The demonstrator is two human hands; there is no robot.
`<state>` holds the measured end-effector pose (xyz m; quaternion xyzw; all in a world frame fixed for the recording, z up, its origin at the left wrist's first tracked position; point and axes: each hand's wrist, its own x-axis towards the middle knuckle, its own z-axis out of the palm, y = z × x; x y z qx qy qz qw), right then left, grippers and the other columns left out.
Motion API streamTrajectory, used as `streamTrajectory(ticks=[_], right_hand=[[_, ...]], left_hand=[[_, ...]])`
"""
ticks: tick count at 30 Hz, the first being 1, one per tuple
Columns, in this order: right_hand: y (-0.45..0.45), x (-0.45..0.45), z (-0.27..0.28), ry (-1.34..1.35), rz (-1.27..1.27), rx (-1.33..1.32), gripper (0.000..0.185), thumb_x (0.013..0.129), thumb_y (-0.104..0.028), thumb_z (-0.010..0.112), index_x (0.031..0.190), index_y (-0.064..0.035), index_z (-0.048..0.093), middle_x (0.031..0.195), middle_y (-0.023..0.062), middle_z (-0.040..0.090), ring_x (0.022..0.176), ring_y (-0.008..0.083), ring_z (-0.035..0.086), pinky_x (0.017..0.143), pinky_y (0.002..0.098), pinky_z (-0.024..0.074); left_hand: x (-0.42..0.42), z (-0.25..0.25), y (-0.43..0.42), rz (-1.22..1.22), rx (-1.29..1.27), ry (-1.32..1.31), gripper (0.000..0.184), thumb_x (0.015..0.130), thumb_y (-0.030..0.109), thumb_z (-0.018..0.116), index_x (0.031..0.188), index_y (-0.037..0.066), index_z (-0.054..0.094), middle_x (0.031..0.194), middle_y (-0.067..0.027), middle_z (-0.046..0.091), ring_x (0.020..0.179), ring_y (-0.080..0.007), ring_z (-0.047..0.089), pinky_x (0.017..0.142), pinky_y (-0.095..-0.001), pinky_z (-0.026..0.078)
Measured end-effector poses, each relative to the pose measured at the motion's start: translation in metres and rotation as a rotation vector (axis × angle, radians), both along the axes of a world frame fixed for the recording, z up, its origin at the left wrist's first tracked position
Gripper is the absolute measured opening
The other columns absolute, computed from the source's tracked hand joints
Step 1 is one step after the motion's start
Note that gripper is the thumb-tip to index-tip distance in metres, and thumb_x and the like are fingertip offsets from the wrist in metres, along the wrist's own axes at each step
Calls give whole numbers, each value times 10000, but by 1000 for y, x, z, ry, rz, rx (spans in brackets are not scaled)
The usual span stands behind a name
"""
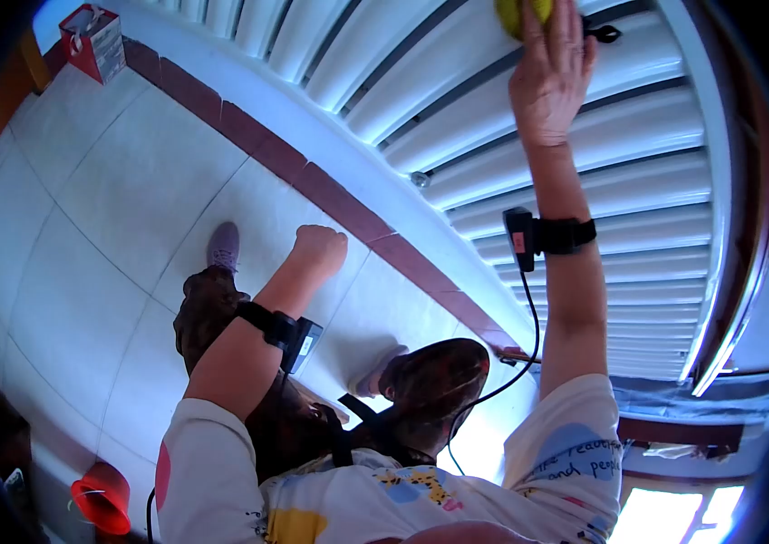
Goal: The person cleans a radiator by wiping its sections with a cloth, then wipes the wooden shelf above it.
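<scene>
My right hand (555, 86) reaches up to the top of the view, over a white slatted radiator (484, 136). Its fingers lie stretched out on a yellow-green object (513, 16), partly cut off by the frame edge, against the radiator's bars. A small black piece (604, 34) shows just right of the fingers. My left hand (321, 248) is closed in a fist above the tiled floor, with nothing visible in it. Each forearm wears a black strap with a small device.
A red and white bag (92, 45) stands on the floor at the upper left. A red container (101, 499) is at the lower left. A brown skirting (266, 150) runs below the radiator. A black cable (536, 322) hangs from the right wrist device.
</scene>
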<state>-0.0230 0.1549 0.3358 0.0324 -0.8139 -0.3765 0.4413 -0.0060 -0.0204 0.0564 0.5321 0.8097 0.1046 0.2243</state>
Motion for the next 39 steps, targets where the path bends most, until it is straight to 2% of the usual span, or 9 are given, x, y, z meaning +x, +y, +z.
streamTrajectory(ticks=[4,14,17,19,21,25,27,30,39], right_hand=[[26,12,-74,-325,37,-80,534,821,-8,511,1310,-205,429,1424,41,307,1311,227,302,1071,467,210],[3,33,-219,-810,-11,-103,491,750,-59,536,1238,-102,502,1407,42,332,1280,195,334,1044,346,280],[-6,45,-218,-803,89,-373,426,779,-114,518,1204,-99,543,1280,84,484,1133,230,485,935,332,394],[-21,73,-194,-1392,-475,-1119,372,796,-139,485,1152,-83,581,1115,95,592,970,237,576,820,328,453],[3,127,-217,-1400,-362,-1703,390,794,-133,470,1168,-66,557,1013,91,619,880,211,592,775,312,455],[-8,259,-247,-627,-161,-2866,379,838,-161,465,1192,-31,506,1002,88,590,840,186,554,747,286,452],[-23,322,-298,-561,-357,-2340,373,827,-163,458,1163,-12,517,1005,109,571,907,216,576,783,335,486],[-62,349,-298,503,309,-3407,395,866,-189,418,1217,-12,465,1127,155,544,983,301,566,787,398,491],[-49,283,-229,400,452,-3147,364,919,-213,382,1178,34,448,1163,144,528,1086,249,517,959,371,397]], left_hand=[[4,-4,0,-9,56,12,257,801,246,590,966,48,580,880,-123,647,839,-273,633,714,-379,503],[3,-3,-7,37,79,43,158,778,201,588,851,61,609,822,-125,649,811,-266,635,699,-372,502],[-6,5,-5,58,29,68,190,784,194,530,848,53,641,867,-134,653,827,-288,631,723,-393,496],[-9,-1,-8,50,41,41,256,791,225,506,897,43,651,916,-144,650,869,-301,622,758,-420,485],[-11,5,-6,3,-70,39,279,810,289,543,925,55,642,930,-143,646,892,-297,614,761,-417,484],[-12,-4,-4,-64,-102,27,327,815,313,557,1017,58,590,957,-139,638,917,-304,600,780,-420,476],[-6,0,-8,-83,-166,36,357,827,303,546,1100,74,559,984,-149,631,928,-312,594,796,-421,471],[-4,-15,-7,-144,-165,10,394,842,292,525,1185,98,520,1032,-164,616,933,-316,591,803,-404,470],[52,23,5,1,245,-445,471,876,323,540,1280,99,447,1121,-112,591,1058,-218,555,907,-305,415]])
